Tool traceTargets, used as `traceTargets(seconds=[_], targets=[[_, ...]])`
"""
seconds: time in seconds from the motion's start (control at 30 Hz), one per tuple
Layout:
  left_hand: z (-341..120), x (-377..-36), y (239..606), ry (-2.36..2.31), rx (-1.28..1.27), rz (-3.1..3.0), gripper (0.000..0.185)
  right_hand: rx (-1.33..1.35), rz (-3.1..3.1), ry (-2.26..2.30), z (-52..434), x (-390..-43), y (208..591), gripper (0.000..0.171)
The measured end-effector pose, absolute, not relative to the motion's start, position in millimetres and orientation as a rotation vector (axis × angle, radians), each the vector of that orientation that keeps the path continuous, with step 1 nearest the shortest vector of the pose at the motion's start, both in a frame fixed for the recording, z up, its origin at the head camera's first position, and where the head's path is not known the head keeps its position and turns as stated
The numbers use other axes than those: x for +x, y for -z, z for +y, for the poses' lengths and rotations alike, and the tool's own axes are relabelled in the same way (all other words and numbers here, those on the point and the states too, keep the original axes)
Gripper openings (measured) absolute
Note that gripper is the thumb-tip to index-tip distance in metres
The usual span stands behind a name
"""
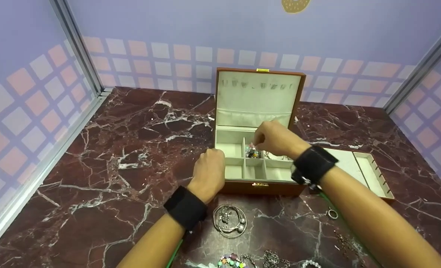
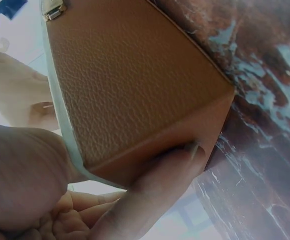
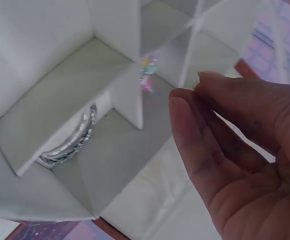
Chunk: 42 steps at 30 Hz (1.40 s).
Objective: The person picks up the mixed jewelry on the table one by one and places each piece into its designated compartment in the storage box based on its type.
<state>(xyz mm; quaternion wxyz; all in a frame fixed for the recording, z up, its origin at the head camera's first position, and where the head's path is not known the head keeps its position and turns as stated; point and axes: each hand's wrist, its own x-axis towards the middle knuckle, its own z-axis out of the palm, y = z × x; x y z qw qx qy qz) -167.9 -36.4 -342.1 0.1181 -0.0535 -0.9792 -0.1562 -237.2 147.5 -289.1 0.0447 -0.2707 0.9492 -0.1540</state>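
Head view: an open brown jewellery box (image 1: 262, 188) stands on a dark marbled table (image 1: 131, 193), lid raised at the back. The left hand (image 1: 208, 173) grips the box's left wall near the front corner, one digit lying against the outside. The right hand (image 1: 280, 139) is over the rear middle compartment, thumb and index fingertip brought together; whether anything thin sits between them, I cannot tell. Colourful beads (image 1: 253, 152) lie in that compartment, near the fingertips, and silvery bracelets (image 3: 75, 145) rest in the compartment to its right. A pale-lined tray (image 1: 371, 171) is right of the box, partly behind the right arm; bangles (image 1: 240, 227) lie in front
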Motion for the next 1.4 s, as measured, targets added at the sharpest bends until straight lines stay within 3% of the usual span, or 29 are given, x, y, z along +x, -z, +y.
traceTargets(seconds=[0.3,0.47,0.73,1.03,1.4], targets=[[-41.9,-168.1,340.1,0.506,-0.250,-2.861,0.017,-1.103,2.895,0.522,156.0,-186.8,291.8,0.006],[-44.3,-168.6,340.6,0.555,-0.270,-2.856,0.017,-1.289,2.883,0.454,154.6,-157.3,296.9,0.016],[-45.4,-168.6,338.4,0.565,-0.283,-2.859,0.017,-1.387,2.653,0.432,148.7,-116.6,313.5,0.010],[-43.7,-167.9,340.0,0.520,-0.247,-2.866,0.017,-1.438,2.619,0.252,141.5,-100.7,346.1,0.027],[-42.9,-167.6,339.7,0.516,-0.256,-2.860,0.017,-1.505,2.568,0.272,139.6,-102.5,352.0,0.009]])
